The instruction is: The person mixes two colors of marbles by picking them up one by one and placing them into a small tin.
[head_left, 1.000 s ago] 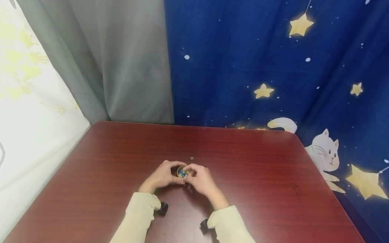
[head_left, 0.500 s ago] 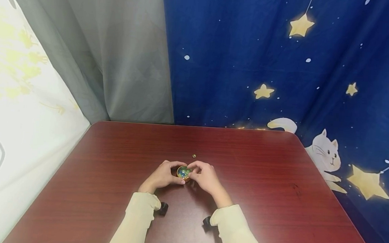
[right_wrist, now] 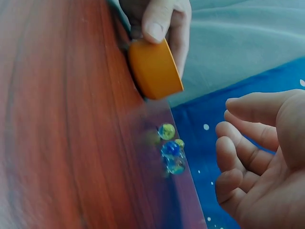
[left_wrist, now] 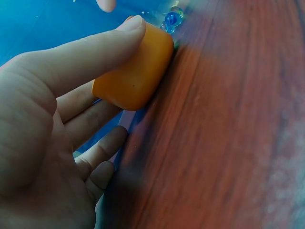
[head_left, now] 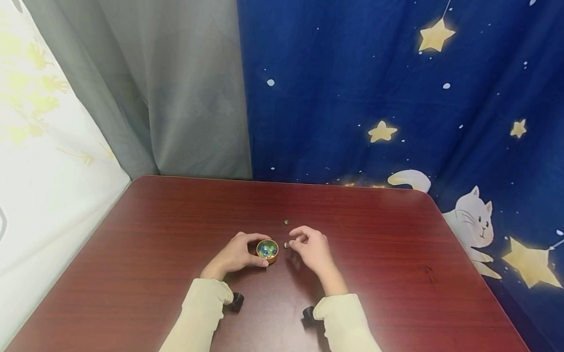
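My left hand [head_left: 238,254] holds a small orange bowl [head_left: 268,249] on the table, the thumb on its near side and fingers round the other. Blue and green glass marbles [head_left: 266,250] lie inside it. In the left wrist view the thumb presses the orange wall [left_wrist: 138,67]. My right hand [head_left: 312,249] is just right of the bowl, fingers loosely bent and nothing between them in the right wrist view. Several loose marbles [right_wrist: 170,149] show beside the bowl there. From the head, one marble [head_left: 286,245] is near the right thumb tip; another marble [head_left: 286,222] lies farther back.
The dark red wooden table [head_left: 391,290] stretches out on both sides of the arms. Behind it hang a grey curtain [head_left: 195,84] and a blue starry curtain [head_left: 326,92]. A white patterned cloth [head_left: 29,182] is at the left. Each wrist carries a black camera [head_left: 237,302].
The right hand has drawn back from the bowl, rightward. The farther marble has rolled away and slightly right, and another marble now shows by the right thumb. The left hand stays on the bowl.
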Tool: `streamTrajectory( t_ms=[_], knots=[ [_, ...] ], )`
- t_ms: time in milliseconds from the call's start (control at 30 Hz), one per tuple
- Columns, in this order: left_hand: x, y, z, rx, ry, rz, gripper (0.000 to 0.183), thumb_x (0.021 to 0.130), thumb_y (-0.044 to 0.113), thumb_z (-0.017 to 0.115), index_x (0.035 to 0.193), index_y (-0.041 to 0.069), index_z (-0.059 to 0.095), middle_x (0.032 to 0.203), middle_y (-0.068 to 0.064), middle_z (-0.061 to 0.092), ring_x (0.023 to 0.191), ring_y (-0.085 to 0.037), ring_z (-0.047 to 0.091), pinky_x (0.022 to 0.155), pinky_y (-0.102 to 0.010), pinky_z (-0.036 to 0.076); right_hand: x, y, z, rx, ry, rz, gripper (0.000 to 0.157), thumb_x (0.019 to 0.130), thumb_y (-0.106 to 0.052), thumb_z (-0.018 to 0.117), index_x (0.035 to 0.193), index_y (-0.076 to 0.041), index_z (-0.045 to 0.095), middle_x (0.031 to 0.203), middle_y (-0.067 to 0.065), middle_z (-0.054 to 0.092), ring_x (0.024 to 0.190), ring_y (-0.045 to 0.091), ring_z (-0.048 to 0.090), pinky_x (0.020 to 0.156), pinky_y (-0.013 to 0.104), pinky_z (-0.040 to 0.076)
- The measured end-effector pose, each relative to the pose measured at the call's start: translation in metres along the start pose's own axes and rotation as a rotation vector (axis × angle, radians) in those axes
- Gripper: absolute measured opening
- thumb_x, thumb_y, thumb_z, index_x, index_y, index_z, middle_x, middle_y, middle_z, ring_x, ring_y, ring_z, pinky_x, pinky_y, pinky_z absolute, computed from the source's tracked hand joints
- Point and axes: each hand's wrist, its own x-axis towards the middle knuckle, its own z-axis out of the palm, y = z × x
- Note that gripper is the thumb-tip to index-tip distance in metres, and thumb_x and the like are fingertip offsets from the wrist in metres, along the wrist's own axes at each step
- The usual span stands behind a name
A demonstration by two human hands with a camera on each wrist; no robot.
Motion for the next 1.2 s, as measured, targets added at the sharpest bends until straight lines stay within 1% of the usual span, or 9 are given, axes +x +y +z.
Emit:
streamTrajectory(
  t_ms=[167, 267, 400, 500, 667, 900, 1200],
  knots=[
    [0.001, 0.0, 0.0, -0.009, 0.002, -0.005, 0.059, 0.064, 0.028, 0.092, 0.118, 0.022, 0.069, 0.101, 0.007, 0.065, 0.099, -0.017, 0.049, 0.091, -0.042, 0.04, 0.001, 0.004, -0.007, -0.031, 0.005, 0.057, 0.015, 0.081, -0.009, 0.074, 0.096, -0.011, 0.072, 0.07, -0.006, 0.062, 0.07, 0.012, 0.058, 0.067, 0.035, 0.046],
    [0.001, -0.001, 0.0, -0.024, 0.002, 0.008, 0.059, 0.064, 0.027, 0.092, 0.118, 0.022, 0.069, 0.101, 0.007, 0.065, 0.099, -0.017, 0.051, 0.091, -0.042, 0.041, 0.002, 0.006, -0.008, -0.061, -0.019, 0.085, 0.017, 0.079, -0.009, 0.075, 0.096, -0.012, 0.072, 0.069, -0.006, 0.061, 0.066, 0.012, 0.056, 0.065, 0.034, 0.044],
    [0.002, -0.003, 0.0, -0.043, -0.006, 0.039, 0.058, 0.064, 0.024, 0.092, 0.118, 0.02, 0.069, 0.101, 0.005, 0.067, 0.099, -0.016, 0.056, 0.09, -0.04, 0.044, 0.001, 0.007, -0.006, -0.075, -0.062, 0.103, 0.019, 0.077, -0.008, 0.076, 0.096, -0.01, 0.072, 0.067, -0.005, 0.06, 0.06, 0.011, 0.054, 0.063, 0.032, 0.043],
    [0.002, -0.004, 0.0, -0.036, -0.007, 0.032, 0.058, 0.064, 0.025, 0.092, 0.118, 0.021, 0.069, 0.101, 0.006, 0.067, 0.099, -0.017, 0.055, 0.09, -0.041, 0.043, 0.0, 0.008, -0.005, -0.084, -0.09, 0.109, 0.019, 0.078, -0.008, 0.075, 0.096, -0.009, 0.072, 0.066, -0.005, 0.06, 0.056, 0.01, 0.054, 0.062, 0.032, 0.043],
    [0.001, -0.003, 0.0, -0.019, -0.008, -0.01, 0.059, 0.065, 0.028, 0.092, 0.119, 0.024, 0.069, 0.101, 0.007, 0.064, 0.098, -0.018, 0.047, 0.089, -0.042, 0.041, -0.002, 0.01, -0.002, -0.105, -0.126, 0.111, 0.019, 0.078, -0.006, 0.074, 0.098, -0.009, 0.072, 0.068, -0.004, 0.061, 0.057, 0.011, 0.055, 0.061, 0.032, 0.044],
    [0.001, -0.002, 0.0, -0.015, -0.007, -0.008, 0.059, 0.065, 0.029, 0.092, 0.119, 0.024, 0.069, 0.1, 0.008, 0.064, 0.097, -0.017, 0.047, 0.089, -0.041, 0.041, -0.003, 0.013, 0.001, -0.101, -0.161, 0.111, 0.019, 0.078, -0.007, 0.075, 0.097, -0.009, 0.072, 0.068, -0.003, 0.06, 0.059, 0.011, 0.055, 0.061, 0.031, 0.045],
    [0.001, -0.003, 0.0, -0.004, -0.002, 0.007, 0.059, 0.064, 0.03, 0.092, 0.118, 0.024, 0.069, 0.1, 0.008, 0.065, 0.096, -0.017, 0.047, 0.088, -0.041, 0.04, -0.004, 0.014, 0.003, -0.101, -0.181, 0.098, 0.017, 0.077, -0.006, 0.074, 0.094, -0.009, 0.071, 0.063, -0.004, 0.059, 0.056, 0.011, 0.054, 0.058, 0.031, 0.043]
  ],
)
